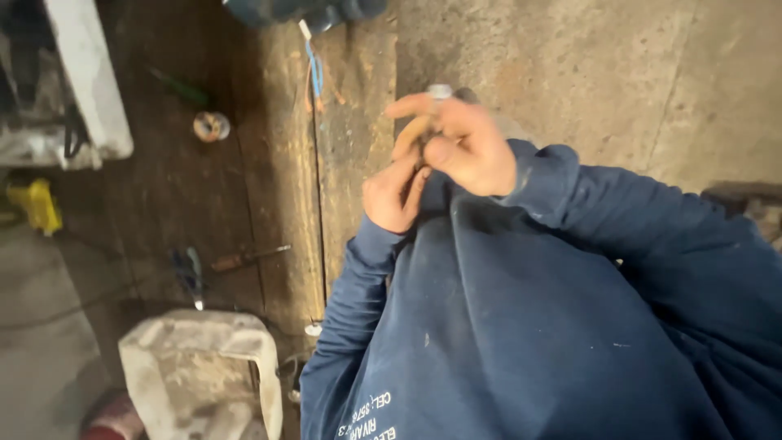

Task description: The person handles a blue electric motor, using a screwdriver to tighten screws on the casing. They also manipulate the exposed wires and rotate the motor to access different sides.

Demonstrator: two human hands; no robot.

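Observation:
My right hand (460, 147) and my left hand (393, 195) meet close in front of my chest, both in dark blue sleeves. Between the fingers of both hands sits a small blurred part, brownish with a grey metal end (438, 91) sticking out at the top. My right hand pinches it from above. My left hand closes on it from below. What the part is cannot be told. A thin blue and white wire (314, 69) hangs down a wooden board (285, 187) just left of the hands.
A rough concrete wall (586, 73) stands behind the hands. On the dark surface at left lie a tape roll (211, 126), a screwdriver (248, 257), blue-handled pliers (189, 277) and a yellow object (37, 205). A worn grey plastic piece (199, 367) sits low left.

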